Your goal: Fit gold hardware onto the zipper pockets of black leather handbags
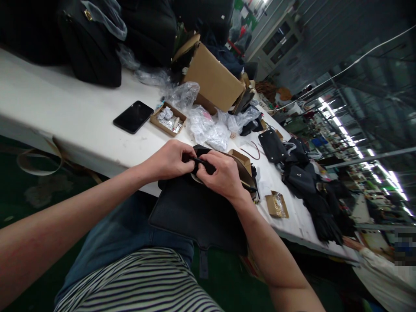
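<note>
A black bag (198, 212) lies at the table's front edge, its wide flap hanging down toward my lap with a narrow strap tab at the bottom. My left hand (173, 160) pinches the black edge at the bag's opening. Close beside it, my right hand (221, 173) is closed on the same black edge, fingers curled over it. The fingertips of both hands nearly meet. A light brown lining shows at the bag's right side. What lies between the fingertips is too small to make out.
On the white table (81, 117) are a black phone (133, 116), a small box of parts (168, 119), plastic wrapping (208, 130), a cardboard box (211, 76) and another small box (277, 205). Black bags (94, 47) stand at back left; more lie right, near a person's arm (352, 243).
</note>
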`<state>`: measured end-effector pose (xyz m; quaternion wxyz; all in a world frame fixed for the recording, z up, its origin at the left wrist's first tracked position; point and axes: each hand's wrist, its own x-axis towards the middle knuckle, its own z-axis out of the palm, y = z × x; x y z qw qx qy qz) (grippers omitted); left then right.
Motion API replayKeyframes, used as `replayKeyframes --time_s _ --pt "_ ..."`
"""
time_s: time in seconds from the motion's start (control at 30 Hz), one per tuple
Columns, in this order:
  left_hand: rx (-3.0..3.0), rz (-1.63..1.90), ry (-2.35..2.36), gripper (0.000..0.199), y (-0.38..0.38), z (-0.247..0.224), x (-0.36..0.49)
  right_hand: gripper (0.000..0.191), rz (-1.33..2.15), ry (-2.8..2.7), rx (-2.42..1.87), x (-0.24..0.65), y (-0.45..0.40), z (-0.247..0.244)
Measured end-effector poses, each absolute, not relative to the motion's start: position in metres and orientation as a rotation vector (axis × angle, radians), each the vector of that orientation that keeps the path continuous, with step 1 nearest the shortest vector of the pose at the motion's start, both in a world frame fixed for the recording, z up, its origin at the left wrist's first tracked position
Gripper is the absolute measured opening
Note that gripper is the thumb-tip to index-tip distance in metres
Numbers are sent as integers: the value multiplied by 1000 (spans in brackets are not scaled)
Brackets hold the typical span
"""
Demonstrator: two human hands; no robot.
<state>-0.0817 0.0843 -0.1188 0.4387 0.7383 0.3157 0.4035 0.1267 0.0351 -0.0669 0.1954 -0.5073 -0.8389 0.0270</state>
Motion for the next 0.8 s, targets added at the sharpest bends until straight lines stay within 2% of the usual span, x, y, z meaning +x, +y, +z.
replayKeyframes --time_s 0.17,0.4,0.8 --pt "1837 1016 780 17 85 -119 -81 13 -36 -2408 -1451 122 40 -71" --pt "1798 1019 781 19 78 -116 -81 16 359 -2332 -1339 133 39 -60" --pt "1740 962 758 18 81 -120 -82 14 455 -2317 -1314 136 44 -58"
